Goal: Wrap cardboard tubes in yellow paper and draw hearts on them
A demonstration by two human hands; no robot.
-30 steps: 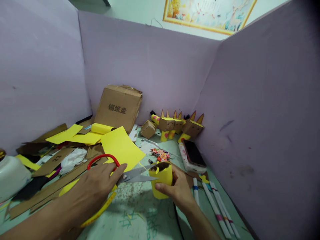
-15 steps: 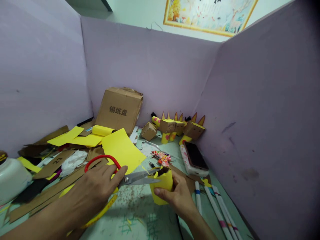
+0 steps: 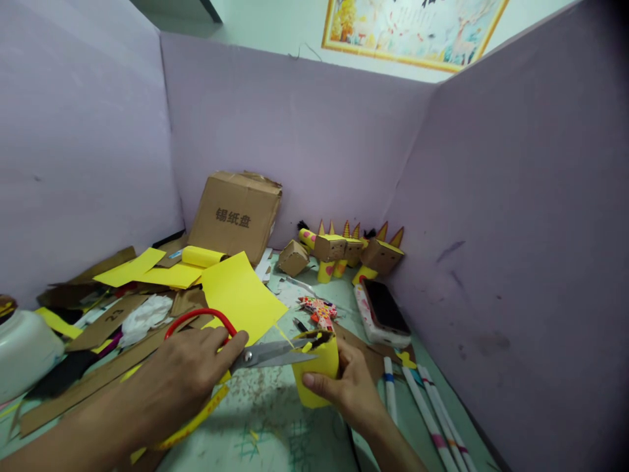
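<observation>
My left hand (image 3: 194,367) is closed around the handles of a pair of scissors (image 3: 248,357) with red loops. Their blades point right and reach the upper rim of a yellow paper-covered tube (image 3: 314,377). That tube is held upright in my right hand (image 3: 354,380), thumb across its front and fingers behind. Dark brown shows inside its open top, and a thin yellow strip sticks up by the rim. A yellow printed band (image 3: 196,419), perhaps a tape measure, hangs below my left hand. A yellow sheet (image 3: 240,295) lies just beyond the scissors.
Cardboard scraps (image 3: 113,318) and a white pot (image 3: 27,354) sit at left. A cardboard box (image 3: 233,216) leans at the back beside yellow-and-brown paper animals (image 3: 339,249). A phone (image 3: 386,305) and several white markers (image 3: 432,419) lie at right. Purple partitions (image 3: 295,137) enclose the table.
The scissor blades have closed slightly at the tube's rim. The tube has shifted a little downward, and my left hand has moved slightly left.
</observation>
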